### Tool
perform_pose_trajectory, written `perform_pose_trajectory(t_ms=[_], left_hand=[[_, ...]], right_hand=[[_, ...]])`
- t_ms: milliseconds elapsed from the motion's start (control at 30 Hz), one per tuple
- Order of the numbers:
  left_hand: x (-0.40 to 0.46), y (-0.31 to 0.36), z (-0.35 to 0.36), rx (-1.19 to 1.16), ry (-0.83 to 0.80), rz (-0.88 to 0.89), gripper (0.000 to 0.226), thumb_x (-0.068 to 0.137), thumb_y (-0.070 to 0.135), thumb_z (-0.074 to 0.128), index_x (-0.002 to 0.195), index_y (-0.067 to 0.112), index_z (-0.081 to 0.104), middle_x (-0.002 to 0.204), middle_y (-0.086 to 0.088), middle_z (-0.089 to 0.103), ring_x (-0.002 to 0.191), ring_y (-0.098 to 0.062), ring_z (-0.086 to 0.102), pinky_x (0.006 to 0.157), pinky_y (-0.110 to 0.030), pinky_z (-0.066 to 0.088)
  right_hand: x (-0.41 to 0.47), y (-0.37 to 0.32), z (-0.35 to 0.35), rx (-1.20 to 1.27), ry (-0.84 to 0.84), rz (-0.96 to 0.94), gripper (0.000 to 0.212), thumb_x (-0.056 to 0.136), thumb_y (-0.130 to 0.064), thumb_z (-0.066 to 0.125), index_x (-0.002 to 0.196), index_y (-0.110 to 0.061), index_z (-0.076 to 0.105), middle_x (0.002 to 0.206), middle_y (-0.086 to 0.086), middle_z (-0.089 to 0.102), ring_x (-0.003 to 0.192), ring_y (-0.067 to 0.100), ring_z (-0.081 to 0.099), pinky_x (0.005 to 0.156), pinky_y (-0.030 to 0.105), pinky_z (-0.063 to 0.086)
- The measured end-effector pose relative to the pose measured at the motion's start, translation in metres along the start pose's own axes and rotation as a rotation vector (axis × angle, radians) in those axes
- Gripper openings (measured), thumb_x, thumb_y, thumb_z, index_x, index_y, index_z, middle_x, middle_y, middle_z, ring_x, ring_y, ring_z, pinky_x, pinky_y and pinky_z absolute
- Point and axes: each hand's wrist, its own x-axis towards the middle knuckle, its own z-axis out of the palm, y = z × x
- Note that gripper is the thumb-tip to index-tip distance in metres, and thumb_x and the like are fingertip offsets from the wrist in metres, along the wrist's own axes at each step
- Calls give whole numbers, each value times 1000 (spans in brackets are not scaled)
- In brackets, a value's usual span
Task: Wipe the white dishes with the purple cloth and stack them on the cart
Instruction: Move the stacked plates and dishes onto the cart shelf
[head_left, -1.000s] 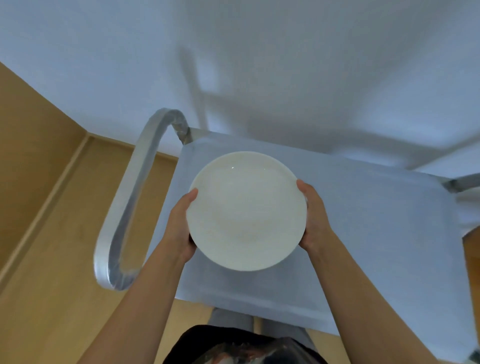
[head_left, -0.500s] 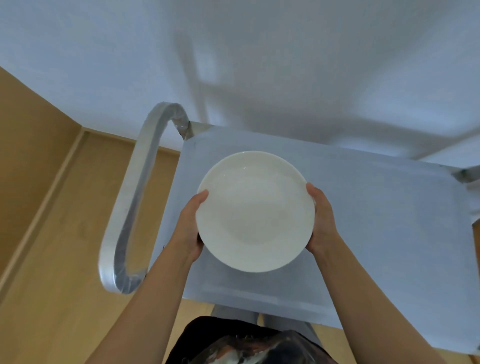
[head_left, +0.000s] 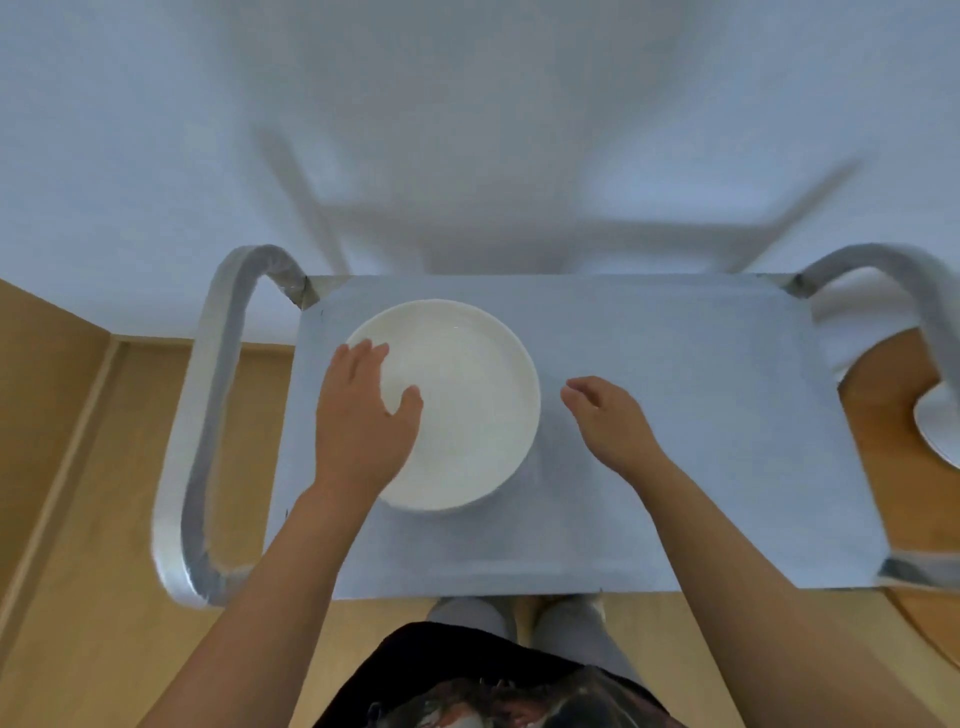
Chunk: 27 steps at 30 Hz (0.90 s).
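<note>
A round white dish (head_left: 457, 410) sits flat on the left half of the grey top of the metal cart (head_left: 675, 441), up toward 11 o'clock from the middle of the top. The left hand (head_left: 363, 415) lies over the dish's left side with its fingers straight and spread, and it hides the rim at 9 o'clock and part of the inside. It is hard to tell if the palm presses on the dish or just floats above it. The right hand (head_left: 608, 421) is just beside the dish at 3 o'clock, not touching it, with loose fingers that hold nothing. It is above the cart top, and it is hard to tell if it rests there. The curved silver handle on the left (head_left: 208, 431) shows nearly whole, but the curved silver handle on the right (head_left: 893, 291) runs off the picture at 3 o'clock. Past it, at the right edge, sits a small piece of another white dish (head_left: 935, 431) on a brown wooden counter (head_left: 883, 415); most of it is cut off. At 6 o'clock the person's dark top with a blurry print (head_left: 493, 686) is too smeared to read. No words or labels show on the dish or the cart. The pale wall (head_left: 467, 130) at 12 o'clock has soft, blurry shadows on it.
</note>
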Motion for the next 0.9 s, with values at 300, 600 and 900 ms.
perform_pose_trajectory(t_ms=[300,600,900], left_hand=[[-47,135,68,234,-265,609,48,89,17,58,134,1,49,143,-16,45,141,-30,28,114,-38,16],[-167,266,163,165,-433,766,46,96,29,50,138,12,45,147,-2,42,137,-16,31,108,-22,16],[-246,376,256,150,-569,885,37,92,25,54,125,8,56,126,-7,56,116,-21,50,94,-30,38]], right_hand=[[-76,89,-126,-592,191,-100,49,97,-34,43,142,-15,37,145,3,41,133,20,35,105,32,29],[-183,199,-227,-596,333,-15,33,93,-30,45,120,-12,54,116,5,59,100,22,54,80,31,43],[-213,290,-311,-555,425,87,35,91,-33,48,118,-12,55,119,6,58,109,22,52,89,35,46]])
